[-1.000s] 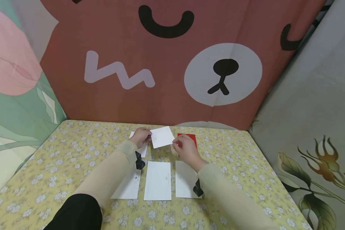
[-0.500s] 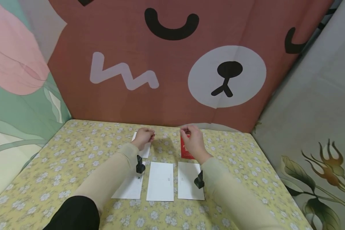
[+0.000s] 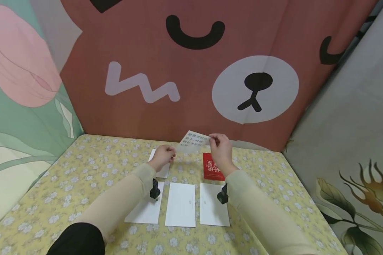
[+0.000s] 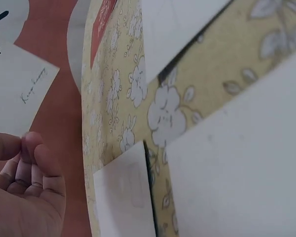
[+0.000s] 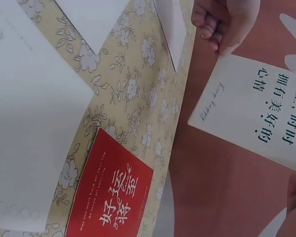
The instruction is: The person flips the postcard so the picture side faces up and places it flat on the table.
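Both hands hold up a white postcard over the back of the table, its printed side facing me. Large dark Chinese characters cover it, and the right wrist view adds a line of cursive script near one end. My left hand pinches one corner between thumb and fingertips, as the left wrist view shows up close. At the opposite end, my right hand pinches the upper right corner. Below the right hand lies a red card with white lettering. A white card lies partly hidden under the left hand.
Nearer me, a row holds a left white card, a middle one and a right one. Yellow floral cloth covers the table. A brown bear-print curtain hangs at the back edge.
The postcard turned over: its nearly blank side faced me first, half a second ago it was out of sight, and now its printed side shows. The right hand rose, uncovering the red card.
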`<state>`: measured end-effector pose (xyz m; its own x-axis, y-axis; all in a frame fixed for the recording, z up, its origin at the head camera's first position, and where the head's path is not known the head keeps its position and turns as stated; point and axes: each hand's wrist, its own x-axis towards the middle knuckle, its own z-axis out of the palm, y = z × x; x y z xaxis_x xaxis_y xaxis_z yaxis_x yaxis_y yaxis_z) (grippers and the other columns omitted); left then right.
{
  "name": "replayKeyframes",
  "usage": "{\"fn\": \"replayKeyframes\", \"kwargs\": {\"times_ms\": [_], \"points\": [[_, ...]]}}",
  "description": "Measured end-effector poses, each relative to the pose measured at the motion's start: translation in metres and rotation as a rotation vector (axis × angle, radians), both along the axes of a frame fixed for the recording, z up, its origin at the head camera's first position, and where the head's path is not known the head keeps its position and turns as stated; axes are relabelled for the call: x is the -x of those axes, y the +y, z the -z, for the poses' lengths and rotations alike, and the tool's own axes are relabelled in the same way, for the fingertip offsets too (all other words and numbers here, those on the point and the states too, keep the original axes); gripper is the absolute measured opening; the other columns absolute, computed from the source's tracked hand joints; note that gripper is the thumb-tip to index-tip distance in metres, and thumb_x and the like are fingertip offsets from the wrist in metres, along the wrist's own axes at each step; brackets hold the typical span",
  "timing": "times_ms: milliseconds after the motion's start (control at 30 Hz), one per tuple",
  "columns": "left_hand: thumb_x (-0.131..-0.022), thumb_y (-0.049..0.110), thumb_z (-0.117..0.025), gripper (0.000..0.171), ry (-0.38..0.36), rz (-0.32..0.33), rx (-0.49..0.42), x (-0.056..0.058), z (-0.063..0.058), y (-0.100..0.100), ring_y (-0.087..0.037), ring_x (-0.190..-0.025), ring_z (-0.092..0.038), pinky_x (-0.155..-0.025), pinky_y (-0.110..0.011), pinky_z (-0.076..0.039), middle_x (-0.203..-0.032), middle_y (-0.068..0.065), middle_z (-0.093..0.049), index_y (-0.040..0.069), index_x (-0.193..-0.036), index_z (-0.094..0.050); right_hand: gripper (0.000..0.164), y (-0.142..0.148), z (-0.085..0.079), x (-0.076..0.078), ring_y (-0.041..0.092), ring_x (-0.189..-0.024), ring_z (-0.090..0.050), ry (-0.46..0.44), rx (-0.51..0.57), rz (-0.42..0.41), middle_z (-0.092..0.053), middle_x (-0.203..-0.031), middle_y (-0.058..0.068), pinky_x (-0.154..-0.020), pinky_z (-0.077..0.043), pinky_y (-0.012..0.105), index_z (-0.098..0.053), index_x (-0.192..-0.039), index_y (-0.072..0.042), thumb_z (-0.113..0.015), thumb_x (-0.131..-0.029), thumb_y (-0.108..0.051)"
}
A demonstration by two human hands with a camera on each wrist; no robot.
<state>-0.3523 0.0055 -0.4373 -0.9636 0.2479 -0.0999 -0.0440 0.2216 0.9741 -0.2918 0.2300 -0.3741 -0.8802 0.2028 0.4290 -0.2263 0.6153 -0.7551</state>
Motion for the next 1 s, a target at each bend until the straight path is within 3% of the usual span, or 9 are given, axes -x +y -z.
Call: {"fn": "replayKeyframes", "kwargs": {"times_ms": [100, 267, 500, 667, 767, 1000], "points": [[-0.109, 0.008, -0.048, 0.023, 0.035, 0.005, 0.039, -0.001, 0.003, -0.002, -0.031, -0.091, -0.063, -0.082, -0.041, -0.054, -0.110, -0.026, -0.063, -0.007, -0.121, -0.060, 0.021, 0.001, 0.004, 0.005, 0.028, -0.101, -0.063, -0.037, 0.056, 0.028, -0.066, -0.114, 0.014, -0.081, -0.055, 0.042, -0.069, -0.121, -0.003, -0.056, -0.107, -0.013], [-0.107, 0.006, -0.050, 0.019, 0.040, 0.026, 0.092, -0.004, 0.005, -0.007, -0.022, -0.081, -0.060, -0.068, -0.030, -0.050, -0.102, -0.022, -0.065, -0.007, -0.113, -0.062, 0.031, 0.002, 0.009, 0.012, 0.029, -0.121, -0.061, -0.165, 0.160, 0.001, -0.065, -0.129, 0.013, -0.095, -0.054, 0.044, -0.063, -0.136, -0.005, -0.056, -0.107, -0.014], [-0.108, 0.009, -0.051, 0.024, -0.002, 0.153, 0.226, -0.013, 0.001, -0.012, -0.025, -0.085, -0.064, -0.067, -0.030, -0.051, -0.102, -0.021, -0.067, -0.008, -0.116, -0.066, 0.042, 0.003, 0.013, 0.018, 0.034, -0.131, -0.054, -0.287, 0.265, -0.072, -0.057, -0.142, 0.018, -0.102, -0.049, 0.047, -0.054, -0.147, -0.001, -0.052, -0.106, -0.013], [-0.107, 0.007, -0.053, 0.021, -0.028, 0.189, 0.230, -0.021, -0.007, -0.009, -0.024, -0.083, -0.064, -0.066, -0.029, -0.050, -0.099, -0.020, -0.068, -0.007, -0.113, -0.067, 0.046, 0.009, 0.022, 0.024, 0.036, -0.141, -0.044, -0.371, 0.307, -0.091, -0.047, -0.155, 0.017, -0.114, -0.038, 0.050, -0.048, -0.151, -0.002, -0.047, -0.108, -0.018], [-0.106, 0.007, -0.054, 0.020, -0.053, 0.222, 0.227, -0.024, -0.009, -0.009, -0.021, -0.078, -0.062, -0.064, -0.027, -0.049, -0.093, -0.017, -0.068, -0.008, -0.109, -0.067, 0.047, 0.010, 0.030, 0.028, 0.036, -0.144, -0.039, -0.429, 0.385, -0.104, -0.044, -0.156, 0.019, -0.117, -0.033, 0.052, -0.046, -0.152, 0.001, -0.047, -0.108, -0.018], [-0.104, 0.007, -0.055, 0.022, -0.078, 0.264, 0.316, -0.028, -0.003, -0.017, -0.012, -0.065, -0.052, -0.060, -0.023, -0.044, -0.074, -0.006, -0.062, -0.001, -0.089, -0.068, 0.055, 0.003, 0.047, 0.039, 0.036, -0.142, -0.042, -0.596, 0.600, -0.140, -0.041, -0.157, 0.019, -0.114, -0.040, 0.048, -0.037, -0.158, -0.002, -0.049, -0.108, -0.019]]}}
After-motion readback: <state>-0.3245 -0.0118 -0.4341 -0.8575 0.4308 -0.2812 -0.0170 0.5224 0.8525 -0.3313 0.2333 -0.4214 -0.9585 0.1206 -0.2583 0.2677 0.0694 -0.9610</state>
